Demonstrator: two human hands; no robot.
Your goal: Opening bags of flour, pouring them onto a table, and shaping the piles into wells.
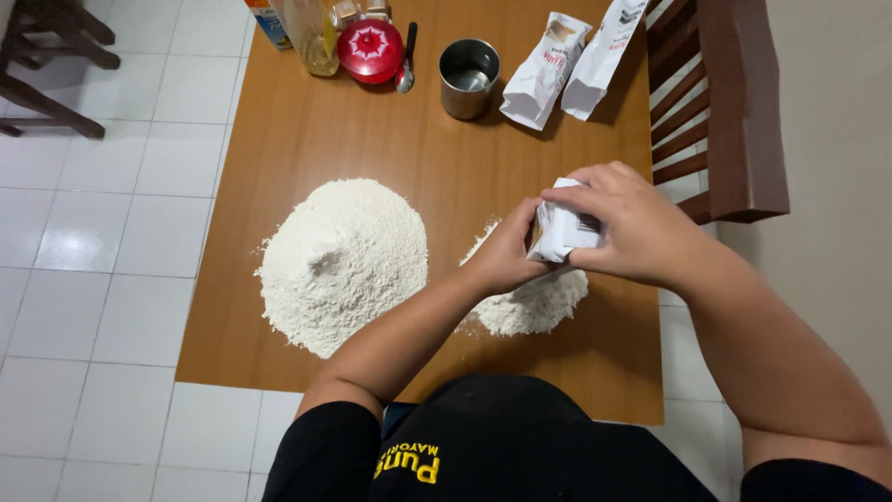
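Looking straight down on a brown wooden table [316, 139] that stands on a floor of white square tiles [102, 204]. Both hands are up over the right half of the tabletop, and between them sits a white paper packet [562, 231], tipped above a smaller heap of white flour [534, 302]. The left hand [506, 256] grips the packet's near-left side, fingers curled tight against the paper. The right hand [623, 223] wraps over the top from the far-right side, fingers together and clamped across the packet's upper edge. The small heap lies directly beneath the packet, partly hidden by the left wrist.

Over to the left, well apart from the hands, a much larger mound of white flour [342, 260] lies on the bare wood.

Along the far edge: a round red lid [370, 48] with a dark-handled metal spoon [406, 60] just beside it, a clear glass bottle [314, 37] to the left of the lid, and a shiny steel cup [468, 76] to the right. Right of the cup, two more white paper packets [567, 65] lie slumped on the wood, side by side.

A dark brown slatted wooden chair [725, 112] stands against the table's right edge, and the legs of another dark chair [46, 65] show at the far left on the tiles.
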